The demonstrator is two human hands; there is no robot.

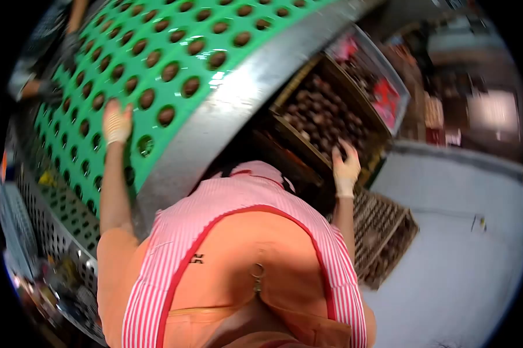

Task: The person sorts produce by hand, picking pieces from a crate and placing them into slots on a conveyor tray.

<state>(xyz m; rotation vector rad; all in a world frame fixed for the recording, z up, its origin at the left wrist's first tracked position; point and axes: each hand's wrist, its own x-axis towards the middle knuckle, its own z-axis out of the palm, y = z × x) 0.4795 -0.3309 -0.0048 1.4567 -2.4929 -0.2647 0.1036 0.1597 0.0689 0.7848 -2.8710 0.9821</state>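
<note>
A green tray panel (183, 58) with rows of round holes fills the upper left, most holes holding a brown round item (166, 115). My left hand (117, 122), in a pale glove, reaches over the panel near its lower left holes; its fingertips are blurred, and what they hold, if anything, cannot be made out. At the right, my right hand (346, 168), also pale-gloved, is at the near edge of a crate (301, 139) full of brown round items (325, 110). Its thumb and fingers are curved apart over them, with nothing visible between.
A metal rim (238, 87) borders the panel. Beyond the crate stands a grey bin (397, 87) with red and pink pieces. A woven crate (389, 238) sits on the pale floor (447, 261). Another person's dark-gloved hands (49, 91) are at the panel's far left.
</note>
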